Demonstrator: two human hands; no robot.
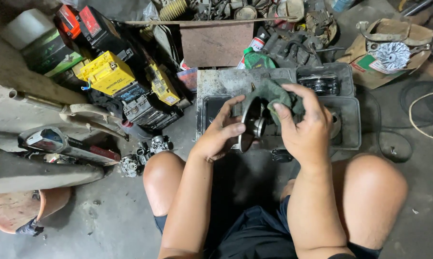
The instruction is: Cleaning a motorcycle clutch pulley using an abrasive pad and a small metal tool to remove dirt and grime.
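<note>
While held above the grey tray (351, 139), between the knees, looked heavy for its size: a round metal part (251, 125), dark, stiff, probably greasy and so likely slick. Gripped at the rim by the left hand (220, 135), fingers curled round the near edge, thumb across the face. Pressed against the upper side with a green rag (274, 96), bunched in the right hand (303, 125), fingers closed over the cloth. Rag judged soft, limp, light, easy to wad into recesses. Part judged best taken by the outer rim with a full wrap of the fingers, not by the shiny hub (259, 127) in the middle, where a grip would be small and oily. Hardly fragile by the look, though a drop onto the tray or concrete floor (120, 220) might dent an edge. Seen nearby: yellow batteries (107, 73) to the left, a carburettor (154, 145) by the left knee, a finned part (392, 55) on cardboard to the right.
</note>
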